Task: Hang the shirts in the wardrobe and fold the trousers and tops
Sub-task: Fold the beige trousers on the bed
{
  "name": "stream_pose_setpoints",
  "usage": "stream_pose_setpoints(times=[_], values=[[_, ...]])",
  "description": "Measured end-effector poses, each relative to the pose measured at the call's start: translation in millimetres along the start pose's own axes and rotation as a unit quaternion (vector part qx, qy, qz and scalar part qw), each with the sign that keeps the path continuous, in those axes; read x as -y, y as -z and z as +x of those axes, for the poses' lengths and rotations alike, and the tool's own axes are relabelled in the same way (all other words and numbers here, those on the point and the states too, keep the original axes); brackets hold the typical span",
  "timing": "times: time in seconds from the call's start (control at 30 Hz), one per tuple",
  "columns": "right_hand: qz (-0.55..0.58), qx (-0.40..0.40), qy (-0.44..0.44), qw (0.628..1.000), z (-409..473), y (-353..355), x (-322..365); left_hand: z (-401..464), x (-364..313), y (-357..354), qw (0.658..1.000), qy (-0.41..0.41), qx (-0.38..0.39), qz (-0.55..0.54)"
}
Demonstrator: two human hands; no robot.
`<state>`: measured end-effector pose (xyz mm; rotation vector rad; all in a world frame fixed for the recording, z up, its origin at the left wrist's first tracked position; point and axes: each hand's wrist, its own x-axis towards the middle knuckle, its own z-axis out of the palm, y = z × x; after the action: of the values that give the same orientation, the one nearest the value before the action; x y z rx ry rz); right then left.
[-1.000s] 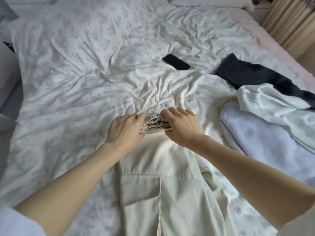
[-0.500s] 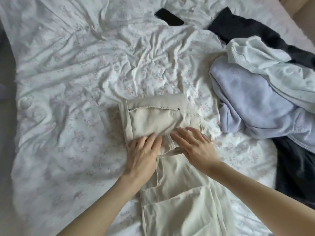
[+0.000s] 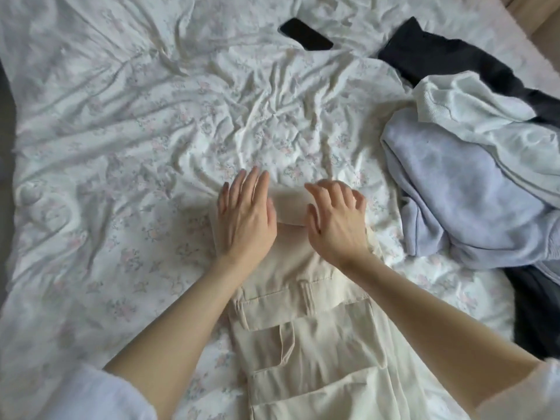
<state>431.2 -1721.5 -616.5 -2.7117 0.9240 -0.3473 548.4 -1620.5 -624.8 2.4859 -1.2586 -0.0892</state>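
Note:
Cream cargo trousers (image 3: 315, 338) lie lengthwise on the bed, running from the bottom edge up to a folded-over far end (image 3: 291, 207). My left hand (image 3: 245, 216) lies flat on the left side of that fold, fingers spread. My right hand (image 3: 336, 219) rests on its right side with the fingers slightly curled. Neither hand grips the cloth. Pocket flaps show on the trousers between my forearms.
The bed (image 3: 127, 147) has a crumpled white floral sheet. A black phone (image 3: 306, 34) lies at the far middle. At the right is a pile: a lilac sweatshirt (image 3: 460, 189), a pale top (image 3: 485, 113), and dark garments (image 3: 439, 56) beneath.
The trousers' far end was folded over toward me, and a further fold followed. My hands went from pinching the hem to pressing flat on the folded part. The camera tilted down.

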Motion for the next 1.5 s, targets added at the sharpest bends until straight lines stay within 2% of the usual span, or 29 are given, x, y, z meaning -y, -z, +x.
stream_pose_setpoints(times=[0.1,0.2,0.3,0.4,0.5,0.57,0.67,0.8,0.93,0.97,1.0,1.07,1.17,1.27,1.4,1.43,1.5], values=[[-0.041,0.151,-0.009,0.988,16,-31,-4,7,9,-31,0.987,0.054,0.126,0.080],[-0.094,0.201,0.015,0.975,-8,-64,-26,-19,22,-58,0.978,0.033,0.151,0.142],[-0.098,0.190,0.028,0.977,-21,-73,-41,-25,34,-71,0.982,0.015,0.124,0.142],[-0.081,0.175,0.026,0.981,-17,-71,-45,-20,35,-74,0.980,0.021,0.131,0.150],[-0.032,0.150,0.016,0.988,-28,-63,-38,-24,30,-66,0.985,0.004,0.112,0.129],[-0.016,0.132,0.043,0.990,-51,-58,-34,-42,27,-63,0.989,-0.024,0.088,0.113],[-0.031,0.158,0.066,0.985,-82,-55,-33,-84,19,-62,0.990,-0.036,0.097,0.093],[-0.043,0.174,0.042,0.983,-77,-51,-27,-101,8,-61,0.992,-0.016,0.101,0.072],[0.003,0.016,0.003,1.000,-31,-36,-31,-67,18,-48,0.999,-0.041,-0.022,0.023],[0.003,0.018,-0.003,1.000,-12,-32,-33,-49,22,-43,0.998,-0.033,-0.036,0.031],[0.004,0.058,-0.006,0.998,6,-30,-37,-30,26,-37,0.999,-0.017,-0.013,0.041],[0.006,0.211,0.013,0.977,38,-33,-46,11,38,-27,0.990,0.031,0.125,0.057],[-0.041,0.377,0.041,0.924,74,-33,-54,49,56,-21,0.940,0.063,0.332,0.054],[-0.043,0.456,0.029,0.888,100,-27,-52,66,64,-13,0.928,0.072,0.364,-0.031],[-0.042,0.550,-0.005,0.834,110,-12,-42,69,65,-1,0.889,0.068,0.450,-0.044],[-0.053,0.543,-0.002,0.838,109,-7,-39,68,65,2,0.883,0.059,0.463,-0.048],[-0.090,0.479,0.038,0.872,105,-1,-33,63,66,5,0.894,0.057,0.440,-0.070]])
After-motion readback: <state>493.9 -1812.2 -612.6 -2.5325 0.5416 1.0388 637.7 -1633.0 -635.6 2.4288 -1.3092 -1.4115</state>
